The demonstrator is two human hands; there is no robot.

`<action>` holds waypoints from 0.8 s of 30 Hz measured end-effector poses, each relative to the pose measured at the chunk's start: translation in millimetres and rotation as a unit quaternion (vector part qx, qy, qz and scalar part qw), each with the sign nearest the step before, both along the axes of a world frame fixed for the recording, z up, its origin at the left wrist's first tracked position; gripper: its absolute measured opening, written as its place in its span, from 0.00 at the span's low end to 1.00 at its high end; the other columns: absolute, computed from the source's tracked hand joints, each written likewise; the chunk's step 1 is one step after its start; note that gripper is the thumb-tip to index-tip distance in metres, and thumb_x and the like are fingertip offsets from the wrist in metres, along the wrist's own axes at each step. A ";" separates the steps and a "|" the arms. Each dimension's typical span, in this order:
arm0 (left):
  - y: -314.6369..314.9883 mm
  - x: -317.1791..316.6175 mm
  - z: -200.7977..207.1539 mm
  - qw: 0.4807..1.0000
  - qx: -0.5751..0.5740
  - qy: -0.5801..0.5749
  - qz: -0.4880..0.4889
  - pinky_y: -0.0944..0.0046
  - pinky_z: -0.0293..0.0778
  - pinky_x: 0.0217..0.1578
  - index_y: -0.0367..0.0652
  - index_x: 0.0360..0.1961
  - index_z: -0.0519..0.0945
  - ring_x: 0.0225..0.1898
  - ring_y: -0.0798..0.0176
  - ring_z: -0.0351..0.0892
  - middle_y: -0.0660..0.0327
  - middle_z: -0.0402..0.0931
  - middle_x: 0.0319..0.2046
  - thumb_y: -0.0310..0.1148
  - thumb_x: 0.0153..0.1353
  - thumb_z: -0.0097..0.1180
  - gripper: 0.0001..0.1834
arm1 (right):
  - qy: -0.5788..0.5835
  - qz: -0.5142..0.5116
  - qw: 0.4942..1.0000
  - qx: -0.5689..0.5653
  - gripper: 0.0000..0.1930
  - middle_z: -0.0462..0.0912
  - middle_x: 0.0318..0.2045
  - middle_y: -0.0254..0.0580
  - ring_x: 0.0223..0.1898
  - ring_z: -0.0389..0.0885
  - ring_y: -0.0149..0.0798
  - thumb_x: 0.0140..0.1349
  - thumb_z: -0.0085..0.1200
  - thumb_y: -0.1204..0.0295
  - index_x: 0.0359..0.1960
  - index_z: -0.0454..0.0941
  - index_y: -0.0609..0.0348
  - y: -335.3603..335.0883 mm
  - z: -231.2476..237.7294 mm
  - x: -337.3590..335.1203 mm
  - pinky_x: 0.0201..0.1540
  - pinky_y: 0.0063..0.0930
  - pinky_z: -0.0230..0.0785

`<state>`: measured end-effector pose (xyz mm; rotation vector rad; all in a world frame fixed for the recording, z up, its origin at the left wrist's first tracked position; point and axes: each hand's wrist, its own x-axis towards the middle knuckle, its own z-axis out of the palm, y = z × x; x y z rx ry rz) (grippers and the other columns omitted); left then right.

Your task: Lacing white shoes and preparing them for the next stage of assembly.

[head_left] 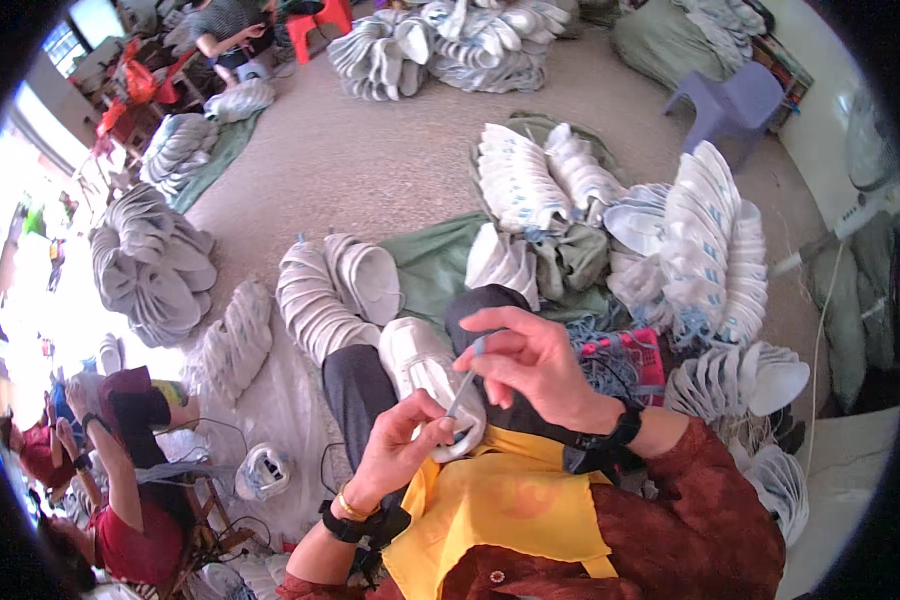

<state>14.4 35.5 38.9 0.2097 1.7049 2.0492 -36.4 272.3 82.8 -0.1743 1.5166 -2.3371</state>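
Observation:
A white shoe upper (418, 358) lies across my lap, its toe end pointing away from me and its opening near my yellow apron (500, 500). My left hand (410, 440) is closed in a pinch at the near end of the shoe upper. Between my hands runs a thin pale lace (460, 393), one end of it in the left fingertips. Above the shoe's right side, my right hand (530, 365) pinches the lace's upper end between thumb and index finger, its other fingers bent. A bluish band circles one right finger.
A pink basket (642, 362) of blue-grey laces (600, 360) stands right of my knee. Stacked white shoe uppers (315, 300) lie ahead, with more stacks (705, 245) at right. A purple stool (730, 105) is far right. A person in red (140, 535) sits at left.

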 end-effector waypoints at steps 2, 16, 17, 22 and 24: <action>-4.4 1.7 -1.2 1.000 -0.007 0.004 0.008 0.72 0.73 0.42 0.39 0.41 0.77 0.39 0.77 0.76 0.69 0.80 0.35 0.26 0.74 0.58 0.03 | 0.029 -0.022 0.999 0.033 0.12 0.90 0.43 0.48 0.24 0.80 0.24 0.70 0.57 0.81 0.54 0.81 0.61 5.7 -2.7 -4.9 0.25 0.18 0.72; -21.6 -2.5 3.1 0.998 -0.013 -0.012 0.058 0.73 0.71 0.38 0.42 0.39 0.74 0.32 0.77 0.74 0.70 0.77 0.30 0.32 0.76 0.57 0.08 | 0.004 -0.198 0.972 -0.127 0.13 0.88 0.47 0.47 0.26 0.73 0.20 0.72 0.59 0.74 0.56 0.82 0.62 57.7 4.1 -65.4 0.28 0.14 0.67; -26.0 -4.5 1.7 0.998 -0.015 0.001 0.059 0.73 0.70 0.36 0.41 0.40 0.75 0.32 0.77 0.73 0.70 0.77 0.29 0.30 0.76 0.57 0.06 | 0.011 -0.228 0.965 -0.126 0.13 0.88 0.48 0.47 0.26 0.73 0.20 0.72 0.60 0.74 0.56 0.82 0.63 71.9 8.0 -75.6 0.28 0.14 0.67; -48.4 -6.7 3.3 0.996 -0.037 0.003 0.085 0.72 0.70 0.36 0.41 0.39 0.76 0.31 0.75 0.73 0.69 0.76 0.29 0.29 0.75 0.58 0.06 | 0.090 -0.308 0.947 -0.025 0.14 0.88 0.49 0.47 0.28 0.75 0.20 0.75 0.57 0.70 0.58 0.80 0.64 138.6 39.2 -110.2 0.30 0.15 0.69; -51.2 -7.2 6.4 0.992 -0.065 0.011 0.105 0.71 0.68 0.35 0.44 0.35 0.75 0.30 0.75 0.71 0.70 0.73 0.27 0.31 0.75 0.58 0.09 | 0.142 -0.299 0.943 0.027 0.15 0.88 0.50 0.47 0.29 0.76 0.20 0.76 0.55 0.69 0.58 0.80 0.64 152.0 58.4 -112.7 0.31 0.15 0.70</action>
